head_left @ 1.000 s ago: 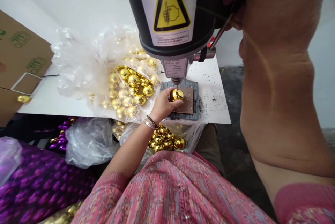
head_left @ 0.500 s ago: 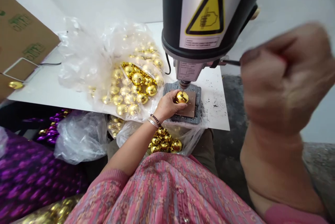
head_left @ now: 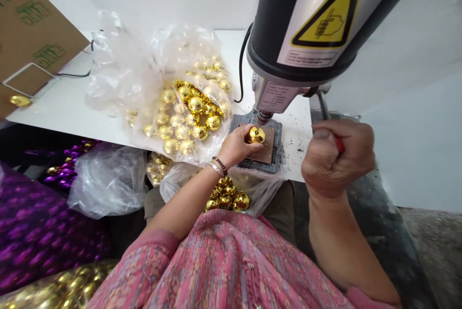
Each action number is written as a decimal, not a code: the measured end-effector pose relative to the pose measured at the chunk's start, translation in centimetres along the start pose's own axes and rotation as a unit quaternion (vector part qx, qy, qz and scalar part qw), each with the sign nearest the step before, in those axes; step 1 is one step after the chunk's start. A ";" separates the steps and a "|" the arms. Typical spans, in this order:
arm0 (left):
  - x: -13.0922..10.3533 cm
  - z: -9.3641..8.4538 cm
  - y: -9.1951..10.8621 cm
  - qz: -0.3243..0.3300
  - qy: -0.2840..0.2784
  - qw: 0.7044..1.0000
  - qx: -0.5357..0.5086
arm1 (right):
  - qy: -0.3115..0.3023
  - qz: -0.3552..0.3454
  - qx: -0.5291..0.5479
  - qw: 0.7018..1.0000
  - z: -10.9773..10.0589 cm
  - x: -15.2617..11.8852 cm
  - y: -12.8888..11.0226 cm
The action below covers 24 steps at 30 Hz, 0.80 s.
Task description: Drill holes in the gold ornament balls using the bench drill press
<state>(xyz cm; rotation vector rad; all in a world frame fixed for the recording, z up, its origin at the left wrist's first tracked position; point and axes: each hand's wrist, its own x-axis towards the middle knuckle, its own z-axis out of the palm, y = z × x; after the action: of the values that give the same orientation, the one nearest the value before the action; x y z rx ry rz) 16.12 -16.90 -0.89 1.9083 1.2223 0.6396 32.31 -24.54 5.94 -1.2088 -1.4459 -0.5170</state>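
My left hand [head_left: 236, 144] grips a shiny gold ball ornament [head_left: 256, 135] on a brown board [head_left: 265, 152] over the grey base plate [head_left: 277, 148] of a drill press [head_left: 306, 34]. The drill chuck [head_left: 263, 116] is right above the ball, and the thin bit comes down onto its top. Whether the bit has gone in, I cannot tell. My right hand [head_left: 337, 157] is closed round the drill press's feed lever [head_left: 324, 105], a bit of red showing between the fingers. Dark shavings lie beside the base plate.
An open clear plastic bag of gold balls [head_left: 197, 105] lies on the white table [head_left: 83, 123]. Another bag of gold balls [head_left: 226, 198] rests in my lap. At left are a cardboard box [head_left: 36, 25], a crumpled plastic bag [head_left: 108, 184] and a large bag of purple balls [head_left: 46, 232].
My right hand has swung the lever down, moving lower and further left in the view. The chuck has come down closer to the ball. My left hand still holds the ball in place.
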 end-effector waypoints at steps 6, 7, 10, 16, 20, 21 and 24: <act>-0.1 0.1 -0.1 -0.001 0.002 1.000 0.018 | 0.037 -0.035 0.045 0.998 1.2 -1.0 1.2; -0.1 0.1 0.0 -0.001 0.004 1.000 0.021 | 0.037 -0.039 0.053 0.997 1.4 -1.2 1.5; -0.3 -0.1 0.3 0.001 0.007 1.000 0.026 | 0.027 -0.044 0.072 0.996 2.1 -2.2 2.3; -0.6 -0.3 0.8 0.012 0.010 1.000 0.026 | 0.020 -0.032 0.089 0.995 2.3 -2.9 2.6; -0.4 0.2 0.5 0.005 0.021 1.000 0.020 | 0.025 0.001 0.064 0.998 0.4 1.3 0.6; -0.3 0.3 0.5 0.003 0.024 1.000 0.015 | 0.024 0.020 0.058 0.998 0.0 2.9 0.2; -0.5 0.0 0.6 -0.005 0.023 1.000 -0.015 | 0.002 0.135 0.117 0.984 -0.3 7.1 -0.1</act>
<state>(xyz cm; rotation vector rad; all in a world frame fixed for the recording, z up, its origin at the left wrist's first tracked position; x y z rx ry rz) 16.25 -17.52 -0.43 1.8719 1.2439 0.6968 33.45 -22.09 12.55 -1.1893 -1.2737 -0.1580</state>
